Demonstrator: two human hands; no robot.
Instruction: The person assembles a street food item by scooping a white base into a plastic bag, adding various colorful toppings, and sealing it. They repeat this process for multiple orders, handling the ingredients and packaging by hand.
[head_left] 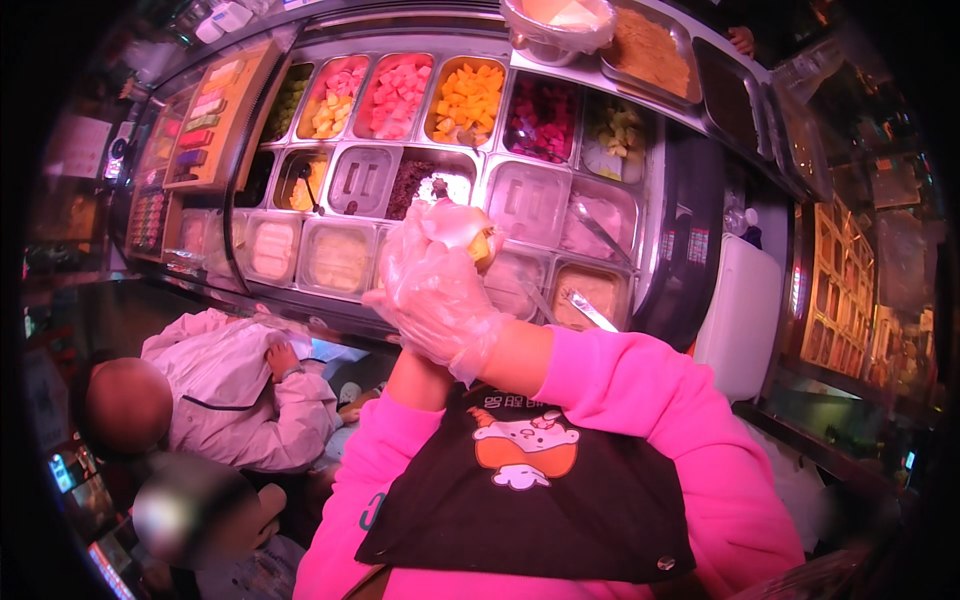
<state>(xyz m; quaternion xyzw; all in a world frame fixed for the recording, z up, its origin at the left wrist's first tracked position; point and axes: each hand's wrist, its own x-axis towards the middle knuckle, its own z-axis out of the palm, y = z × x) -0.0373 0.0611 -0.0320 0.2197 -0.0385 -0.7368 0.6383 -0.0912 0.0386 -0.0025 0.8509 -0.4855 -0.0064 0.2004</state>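
Observation:
My hands, in clear plastic gloves, are pressed together over the food counter. My right hand lies across my left hand, which it partly covers. Between them they hold a soft, pale folded wrap with a yellow piece showing at its right side. The fingers are curled around it, and its underside is hidden. Just beyond my hands is a metal pan with dark, grainy filling. Farther back sit pans of yellow fruit cubes and pink fruit cubes.
Lidded pans stand beyond and right of my hands. A pan with a metal spreader is nearer. A bag-lined bowl and a tray of brown crumbs stand at the back. Two people are at lower left, one in a light jacket.

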